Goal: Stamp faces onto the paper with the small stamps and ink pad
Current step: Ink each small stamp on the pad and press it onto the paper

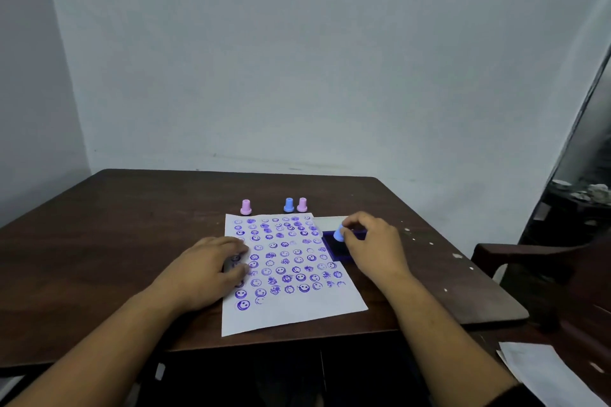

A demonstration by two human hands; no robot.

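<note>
On the ink pad (342, 246), just right of the paper (291, 274), the right hand (373, 246) pinches a blue stamp (338, 233). The left hand (205, 269) lies flat, fingers spread, on the paper's left edge. Three stamps (288, 205) stand beyond, on a dark tabletop (115, 225) against pale walls.

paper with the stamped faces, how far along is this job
Mostly done: the paper carries rows of purple faces from its top edge nearly to the bottom. In hand: the right hand presses a blue stamp onto the ink pad, while the left hand steadies the sheet. Left: a bare strip along the bottom and lower right.
</note>
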